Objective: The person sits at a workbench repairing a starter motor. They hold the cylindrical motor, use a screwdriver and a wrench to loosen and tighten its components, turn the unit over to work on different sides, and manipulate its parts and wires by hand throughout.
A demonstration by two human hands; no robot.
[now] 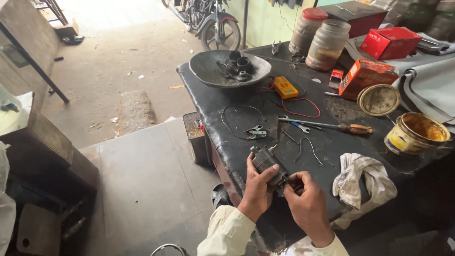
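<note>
Together, the left hand (258,187) and right hand (305,201) curl closed around a dark cylindrical motor part (269,166) above the black workbench (237,142).

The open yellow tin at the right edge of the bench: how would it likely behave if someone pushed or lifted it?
The yellow tin probably slides rather than tips: it looks squat and wide. Its lid lies apart, so tilting might spill the orange contents. Smears on its wall suggest a slippery grip.

At your two o'clock lies an orange carton (367,76); beyond it a red box (389,41); at twelve, a yellow meter's screen (284,86).
</note>
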